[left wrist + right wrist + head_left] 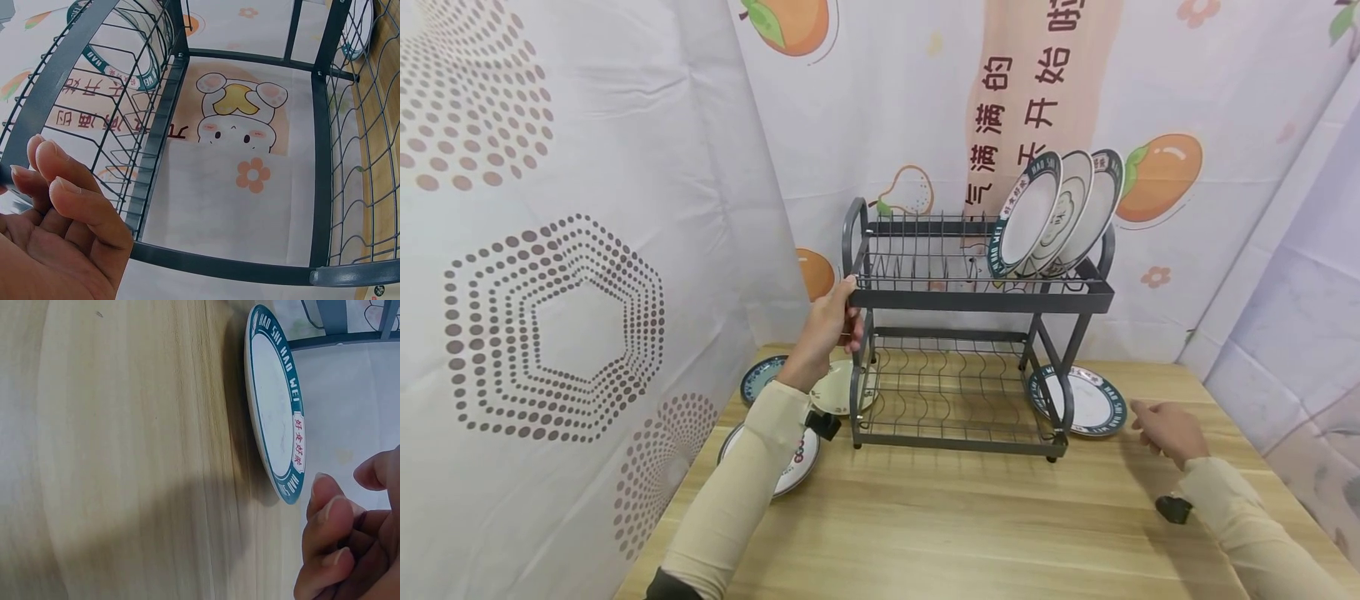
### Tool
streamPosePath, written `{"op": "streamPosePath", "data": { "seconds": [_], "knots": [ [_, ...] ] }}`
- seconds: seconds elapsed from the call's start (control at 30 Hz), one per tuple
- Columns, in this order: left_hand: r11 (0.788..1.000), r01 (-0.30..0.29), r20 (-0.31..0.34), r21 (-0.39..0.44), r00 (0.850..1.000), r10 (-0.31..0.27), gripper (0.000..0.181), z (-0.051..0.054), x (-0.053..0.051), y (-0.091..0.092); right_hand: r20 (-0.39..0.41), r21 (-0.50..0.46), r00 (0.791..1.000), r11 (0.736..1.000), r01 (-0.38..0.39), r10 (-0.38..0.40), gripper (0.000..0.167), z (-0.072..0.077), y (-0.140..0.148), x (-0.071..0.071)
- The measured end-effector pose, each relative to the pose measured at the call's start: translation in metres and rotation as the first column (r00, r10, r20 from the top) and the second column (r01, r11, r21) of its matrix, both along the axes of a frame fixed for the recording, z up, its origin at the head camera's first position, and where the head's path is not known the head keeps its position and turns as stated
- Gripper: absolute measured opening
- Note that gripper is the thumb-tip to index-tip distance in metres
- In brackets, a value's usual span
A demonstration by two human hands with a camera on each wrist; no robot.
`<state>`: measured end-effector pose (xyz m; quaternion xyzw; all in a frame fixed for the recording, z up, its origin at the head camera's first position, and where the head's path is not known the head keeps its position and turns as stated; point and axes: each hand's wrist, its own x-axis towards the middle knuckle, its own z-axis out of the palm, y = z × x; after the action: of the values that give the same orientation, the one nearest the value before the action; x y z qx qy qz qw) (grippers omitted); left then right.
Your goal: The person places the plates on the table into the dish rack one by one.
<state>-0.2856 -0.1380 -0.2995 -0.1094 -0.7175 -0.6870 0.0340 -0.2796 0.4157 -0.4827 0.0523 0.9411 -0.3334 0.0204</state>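
Note:
A dark grey two-tier dish rack [981, 300] stands on the wooden table. My left hand [833, 321] grips the left front corner of its upper tier, thumb up by the rim; the left wrist view shows the curled fingers [87, 206] beside the wire side. Three plates [1026, 217] stand tilted on edge at the right end of the upper tier. My right hand [1168, 429] is just right of a green-rimmed plate [1086, 400], apart from it, with loosely bent fingers holding nothing. That plate lies flat, partly behind the rack's right leg, and shows in the right wrist view [273, 403].
Left of the rack lie a blue-rimmed plate [762, 377], a cream-coloured dish [831, 390] and a white plate [797, 473], partly covered by the left arm. Printed curtains [587, 275] enclose the table [940, 525] at the back and sides.

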Motion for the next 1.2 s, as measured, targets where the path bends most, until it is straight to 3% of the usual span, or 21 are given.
{"op": "streamPosePath", "data": {
  "seconds": [0.3, 0.67, 1.0, 1.2],
  "knots": [
    [1.000, 0.005, -0.007, -0.002, 1.000, -0.005, 0.061, -0.001, 0.001, 0.000, 0.021, -0.018, 1.000, 1.000, -0.008, 0.009, 0.065, 0.000, -0.004, -0.003],
    [1.000, 0.003, -0.008, -0.002, 1.000, -0.003, 0.062, -0.001, 0.000, 0.000, 0.042, -0.038, 0.999, 0.999, -0.017, 0.019, 0.060, -0.010, -0.007, -0.008],
    [1.000, 0.005, -0.004, 0.002, 1.000, -0.005, 0.061, 0.000, -0.001, 0.000, 0.073, 0.006, 0.997, 0.999, -0.041, 0.040, 0.060, -0.019, -0.011, -0.010],
    [1.000, -0.002, -0.008, -0.003, 1.000, 0.002, 0.061, 0.000, 0.001, 0.001, 0.094, -0.042, 0.996, 0.999, -0.004, 0.008, 0.053, -0.026, -0.010, -0.011]
  ]
}}
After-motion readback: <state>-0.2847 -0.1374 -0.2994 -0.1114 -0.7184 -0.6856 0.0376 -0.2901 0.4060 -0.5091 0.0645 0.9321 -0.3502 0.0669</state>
